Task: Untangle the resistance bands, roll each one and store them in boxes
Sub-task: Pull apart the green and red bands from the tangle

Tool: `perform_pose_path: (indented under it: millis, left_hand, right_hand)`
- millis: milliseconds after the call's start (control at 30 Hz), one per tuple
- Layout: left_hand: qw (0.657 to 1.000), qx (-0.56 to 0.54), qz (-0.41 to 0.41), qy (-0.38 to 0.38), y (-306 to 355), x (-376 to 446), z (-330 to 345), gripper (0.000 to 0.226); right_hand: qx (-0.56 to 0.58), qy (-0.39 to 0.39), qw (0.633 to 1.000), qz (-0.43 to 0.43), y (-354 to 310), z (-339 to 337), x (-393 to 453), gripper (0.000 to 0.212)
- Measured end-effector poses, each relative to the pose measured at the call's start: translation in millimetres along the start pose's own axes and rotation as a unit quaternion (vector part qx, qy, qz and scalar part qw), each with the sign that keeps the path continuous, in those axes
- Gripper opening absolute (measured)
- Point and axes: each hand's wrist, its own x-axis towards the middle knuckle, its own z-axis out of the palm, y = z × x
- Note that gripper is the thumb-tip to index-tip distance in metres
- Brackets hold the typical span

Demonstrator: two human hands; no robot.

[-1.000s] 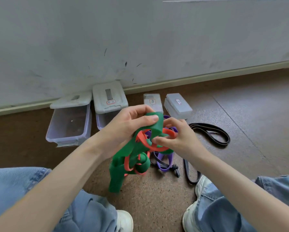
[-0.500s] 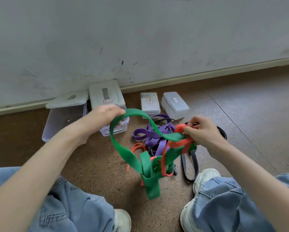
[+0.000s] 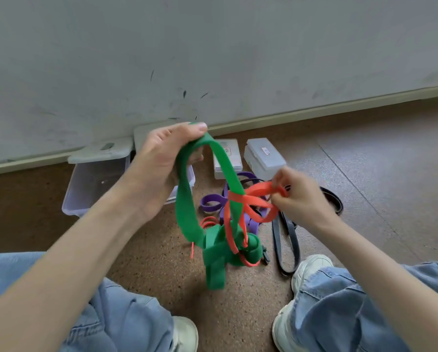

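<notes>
The left hand (image 3: 159, 163) hides most of the second box (image 3: 185, 179); only a corner shows. The right hand (image 3: 301, 196) is motion-blurred, its fingertips indistinct around the orange band (image 3: 258, 191). Box labels (image 3: 265, 150) are too small to read. The green band (image 3: 187, 212) tangle covers part of the purple band (image 3: 210, 203). Both forearms and knees are cut off by the lower edge.

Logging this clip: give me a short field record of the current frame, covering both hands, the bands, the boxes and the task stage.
left hand: left hand grips the top of the green band loop, raised
right hand: right hand pinches the orange band
tangle: green and orange knotted together low down, not yet separated
on floor: purple band, black band
boxes: open clear box at left; two small lidded boxes by the wall
stage: untangling; nothing rolled or visibly stored
</notes>
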Motion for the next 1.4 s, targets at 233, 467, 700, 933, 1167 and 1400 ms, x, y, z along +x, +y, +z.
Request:
perform_pose_path:
  millis: [233,467,700,933,1167,1400]
  left_hand:
    - [0.995,-0.080,-0.010,-0.067,1.5,-3.7,1.6,0.032]
    - [0.984,-0.133,-0.023,-0.113,10.6,-4.4,-2.3,0.029]
    - [0.996,-0.015,-0.076,0.046,-2.3,3.4,-18.3,0.049]
    - [0.994,0.014,-0.036,-0.100,-4.4,2.9,-4.7,0.035]
    - [0.968,0.085,-0.174,-0.159,-60.1,-4.0,-36.1,0.084]
    - [0.980,0.038,-0.180,-0.080,-69.3,-10.3,-1.8,0.008]
  right_hand:
    - [0.147,-0.274,0.950,-0.041,-1.1,8.9,-4.4,0.050]
    - [0.096,-0.272,0.949,-0.129,-18.5,52.7,-16.3,0.048]
    - [0.276,-0.191,0.939,-0.081,-30.1,14.3,1.1,0.011]
    - [0.163,-0.279,0.940,-0.108,-45.2,48.8,-23.6,0.017]
    - [0.422,-0.137,0.896,0.016,-56.5,9.6,-1.1,0.023]
    - [0.436,-0.163,0.885,0.006,-34.1,-2.2,3.7,0.045]
